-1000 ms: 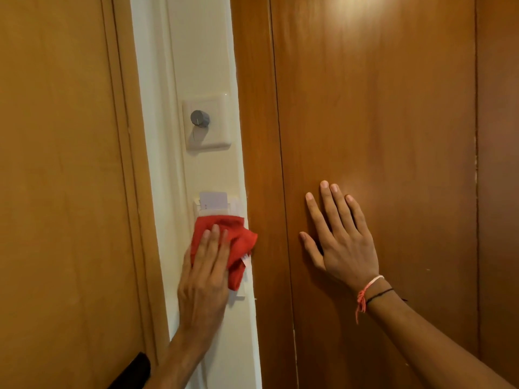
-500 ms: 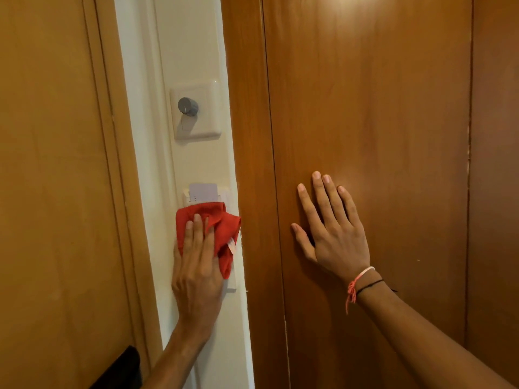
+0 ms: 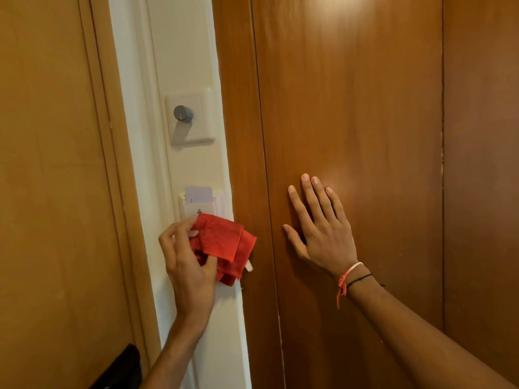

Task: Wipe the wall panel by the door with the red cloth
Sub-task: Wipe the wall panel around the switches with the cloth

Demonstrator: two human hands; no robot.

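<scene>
**Q:** Wooden doors on both sides, then — what sits between them?

**A:** Taking the card holder (image 3: 200, 209) as the marker: left of it runs a light wooden door (image 3: 50, 192), and the holder itself sits on the narrow cream wall panel (image 3: 185, 51). Above it is a dial switch (image 3: 184, 114). Just below it the left hand (image 3: 188, 272) is clenched on the red cloth (image 3: 224, 248), which is bunched and touching the holder's lower edge. Right of the holder, the right hand (image 3: 323, 234) lies flat and released on the dark wooden door (image 3: 365, 108), grasping nothing.

**Q:** What might go wrong?

**A:** I'd judge the cloth could catch the white card (image 3: 198, 194) standing in the slot and nudge it out if the stroke climbs. Higher up, it could turn the dial. Loose folds hang right of the hand, so part of the cloth may miss the panel.

**Q:** Anything unclear?

**A:** The holder's lower half is hidden by cloth and fingers. A dark object (image 3: 123, 369) below left of the holder is cut off; I cannot tell what it is
</scene>
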